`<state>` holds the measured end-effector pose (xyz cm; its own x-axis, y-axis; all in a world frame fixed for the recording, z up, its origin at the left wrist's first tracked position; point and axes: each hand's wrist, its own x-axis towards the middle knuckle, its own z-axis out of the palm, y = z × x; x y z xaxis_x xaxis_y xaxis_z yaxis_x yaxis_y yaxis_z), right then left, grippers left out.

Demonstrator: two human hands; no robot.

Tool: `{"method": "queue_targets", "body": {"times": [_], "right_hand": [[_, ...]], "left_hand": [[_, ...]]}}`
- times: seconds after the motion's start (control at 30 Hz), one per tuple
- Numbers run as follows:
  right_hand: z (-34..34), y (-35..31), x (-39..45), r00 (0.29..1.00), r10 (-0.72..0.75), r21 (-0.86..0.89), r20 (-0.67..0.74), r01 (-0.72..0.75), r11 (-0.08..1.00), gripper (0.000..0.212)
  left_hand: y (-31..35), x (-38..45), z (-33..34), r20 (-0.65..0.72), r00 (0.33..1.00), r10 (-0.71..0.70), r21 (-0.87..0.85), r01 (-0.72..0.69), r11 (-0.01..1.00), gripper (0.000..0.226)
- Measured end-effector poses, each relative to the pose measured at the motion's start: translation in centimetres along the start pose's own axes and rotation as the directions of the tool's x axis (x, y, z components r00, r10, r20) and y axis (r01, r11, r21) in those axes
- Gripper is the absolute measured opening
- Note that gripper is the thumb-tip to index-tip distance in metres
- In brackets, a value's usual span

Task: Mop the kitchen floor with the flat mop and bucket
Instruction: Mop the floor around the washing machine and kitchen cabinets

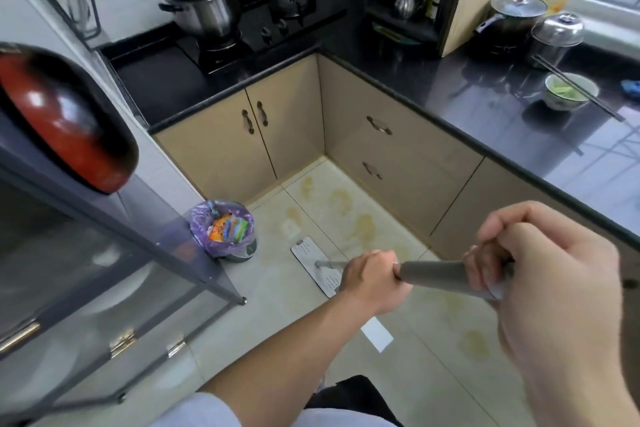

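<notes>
Several yellowish stains (363,225) remain on the floor (277,305) toward the cabinet corner as left hand (372,279) and right hand (540,274), fingers curled, grip the mop (313,262); bucket unseen, mopping apparently far from finished.

The left hand (372,282) was curled round the grey cylindrical mop handle (434,275), lower on it, its bare forearm reaching up from the bottom of the view. The right hand (550,284) gripped the same handle higher up, nearer the camera, fingers wrapped over it, knuckles turned upward.
</notes>
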<state>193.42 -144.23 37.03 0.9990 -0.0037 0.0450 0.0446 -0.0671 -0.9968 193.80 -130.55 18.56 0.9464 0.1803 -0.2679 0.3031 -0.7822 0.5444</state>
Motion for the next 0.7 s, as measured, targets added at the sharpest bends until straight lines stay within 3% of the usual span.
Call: {"method": "queue_targets", "body": {"times": [0.17,0.3,0.4,0.53,0.6,0.7], "right_hand": [[-2.3,0.5,0.2,0.993,-0.117,0.151,-0.025,0.119,0.981,0.019],[-2.1,4.8,-0.9,0.994,-0.091,0.177,-0.053,0.099,0.979,0.020],[1.0,9.6,-2.2,1.000,0.009,0.073,-0.015,-0.008,0.997,0.026],[7.4,13.0,-0.5,0.985,0.097,-0.015,0.145,-0.096,0.995,0.027],[10.8,12.9,1.8,0.982,0.111,0.041,0.150,-0.119,0.992,0.027],[14.1,11.5,6.1,0.994,0.104,0.192,0.035,-0.109,0.975,0.026]], "left_hand": [[1.9,0.2,1.4,0.002,1.000,-0.011,0.012,0.011,1.000,0.011],[-0.4,2.2,2.7,0.068,0.996,-0.052,0.019,0.051,0.999,0.017],[-5.2,4.7,2.6,0.120,0.987,-0.109,0.095,0.098,0.991,0.020],[-11.6,9.6,-0.1,0.112,0.977,-0.183,0.202,0.158,0.967,0.028],[-13.9,12.7,-2.0,0.110,0.974,-0.196,0.215,0.169,0.962,0.029],[-15.0,16.6,-4.5,0.086,0.983,-0.161,0.200,0.142,0.970,0.024]]}}
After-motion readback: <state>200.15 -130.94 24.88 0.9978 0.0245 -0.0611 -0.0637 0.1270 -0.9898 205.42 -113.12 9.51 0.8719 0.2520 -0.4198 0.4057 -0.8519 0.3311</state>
